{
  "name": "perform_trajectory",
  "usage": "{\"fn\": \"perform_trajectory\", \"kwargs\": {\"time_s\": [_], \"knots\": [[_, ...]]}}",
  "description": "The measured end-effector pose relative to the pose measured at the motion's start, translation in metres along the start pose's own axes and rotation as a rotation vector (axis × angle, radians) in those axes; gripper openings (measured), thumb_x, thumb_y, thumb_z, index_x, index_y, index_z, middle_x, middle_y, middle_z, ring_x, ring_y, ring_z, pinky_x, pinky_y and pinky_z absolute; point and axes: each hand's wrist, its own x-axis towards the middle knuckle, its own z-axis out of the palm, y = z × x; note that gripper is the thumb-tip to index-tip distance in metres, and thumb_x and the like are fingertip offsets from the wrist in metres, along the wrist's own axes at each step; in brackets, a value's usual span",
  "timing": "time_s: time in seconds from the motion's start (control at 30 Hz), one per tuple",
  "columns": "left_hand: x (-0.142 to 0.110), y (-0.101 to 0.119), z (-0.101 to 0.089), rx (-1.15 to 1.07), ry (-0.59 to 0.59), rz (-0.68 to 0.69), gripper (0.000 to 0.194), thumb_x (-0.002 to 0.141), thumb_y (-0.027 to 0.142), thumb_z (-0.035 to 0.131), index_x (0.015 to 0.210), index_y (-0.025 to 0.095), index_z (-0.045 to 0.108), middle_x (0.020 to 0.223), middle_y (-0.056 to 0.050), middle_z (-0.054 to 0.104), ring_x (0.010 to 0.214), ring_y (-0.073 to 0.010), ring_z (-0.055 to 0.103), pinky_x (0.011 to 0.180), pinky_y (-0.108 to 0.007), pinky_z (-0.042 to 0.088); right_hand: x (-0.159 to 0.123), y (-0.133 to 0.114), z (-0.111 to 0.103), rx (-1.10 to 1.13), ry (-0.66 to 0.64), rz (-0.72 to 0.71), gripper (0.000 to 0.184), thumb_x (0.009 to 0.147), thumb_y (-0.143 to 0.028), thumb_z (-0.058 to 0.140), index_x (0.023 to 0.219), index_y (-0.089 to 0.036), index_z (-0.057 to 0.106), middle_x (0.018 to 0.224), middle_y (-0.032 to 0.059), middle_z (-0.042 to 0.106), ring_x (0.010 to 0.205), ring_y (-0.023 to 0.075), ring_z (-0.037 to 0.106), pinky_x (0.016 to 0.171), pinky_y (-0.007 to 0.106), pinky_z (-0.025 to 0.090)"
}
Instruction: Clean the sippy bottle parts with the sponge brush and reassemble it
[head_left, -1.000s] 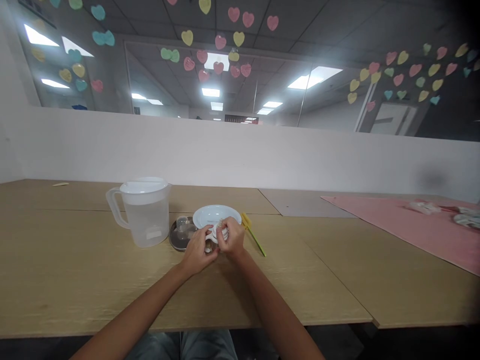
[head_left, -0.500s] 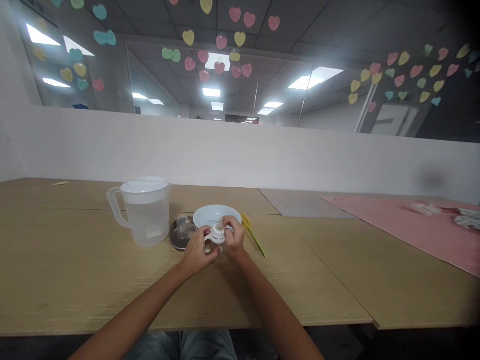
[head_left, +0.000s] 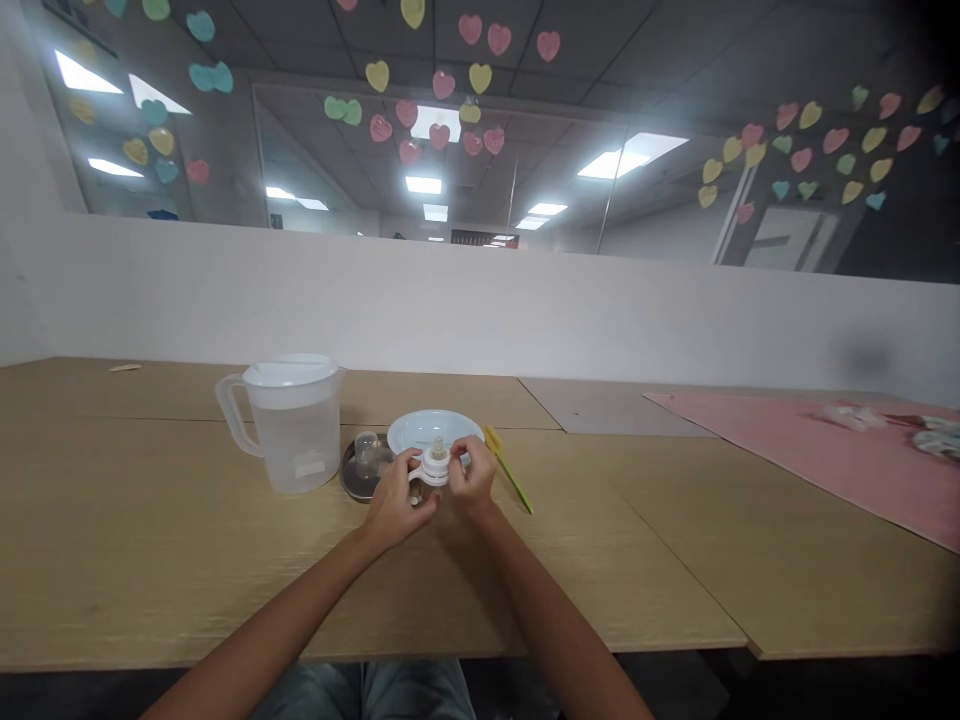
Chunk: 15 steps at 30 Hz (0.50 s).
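Observation:
My left hand [head_left: 394, 503] is closed around the left side of a baby bottle [head_left: 435, 468], which has a white collar, side handles and a pale nipple pointing up. At the collar's right side is my right hand [head_left: 474, 480], its fingers curled and pinched against the rim. Most of the bottle's body is hidden behind the hands. Just behind it stands a white bowl [head_left: 409, 424]. Left of the bottle, a clear domed cap [head_left: 367, 452] rests on a round dark metal tray [head_left: 355, 490].
A clear plastic pitcher [head_left: 296, 440] with a white lid stands to the left. On the right lies a brush [head_left: 516, 485] with a green handle and yellow head. A pink cloth [head_left: 817, 450] covers the table's far right. A white wall [head_left: 480, 310] rises behind.
My right fingers have drawn back from the nipple, a little down and to the right, to the collar's side. The nipple now shows more fully. My left hand has hardly moved.

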Motion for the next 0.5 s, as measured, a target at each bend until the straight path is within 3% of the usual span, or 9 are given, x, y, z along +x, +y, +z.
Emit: {"fn": "perform_trajectory", "kwargs": {"time_s": [0.23, 0.37, 0.5], "knots": [[0.002, -0.01, 0.003, -0.074, -0.015, 0.08, 0.057, 0.071, 0.026, 0.058, 0.124, 0.018, 0.038, 0.112, -0.01, 0.056, 0.101, -0.0232, 0.054, 0.091, -0.041, 0.043, -0.008, -0.018, 0.004, -0.164, -0.153, -0.447, 0.012, 0.068, -0.013, 0.043, 0.066, -0.02, 0.053, 0.056, 0.0019, 0.051, 0.061, 0.0169, 0.047, 0.06, 0.03, 0.036], [0.005, -0.013, 0.004, -0.107, -0.051, 0.141, 0.057, 0.074, 0.022, 0.053, 0.129, 0.017, 0.04, 0.122, -0.012, 0.054, 0.112, -0.0251, 0.051, 0.098, -0.044, 0.038, -0.008, -0.026, 0.007, -0.177, -0.17, -0.507, 0.013, 0.069, -0.013, 0.043, 0.066, -0.019, 0.054, 0.058, 0.0023, 0.054, 0.065, 0.017, 0.051, 0.061, 0.031, 0.038], [0.005, -0.013, 0.003, -0.118, -0.047, 0.113, 0.059, 0.076, 0.02, 0.05, 0.133, 0.017, 0.035, 0.125, -0.012, 0.052, 0.113, -0.0244, 0.05, 0.099, -0.043, 0.038, -0.007, -0.027, 0.006, -0.162, -0.214, -0.533, 0.015, 0.07, -0.014, 0.042, 0.071, -0.018, 0.056, 0.064, 0.0038, 0.06, 0.066, 0.0167, 0.054, 0.062, 0.031, 0.039]]}}
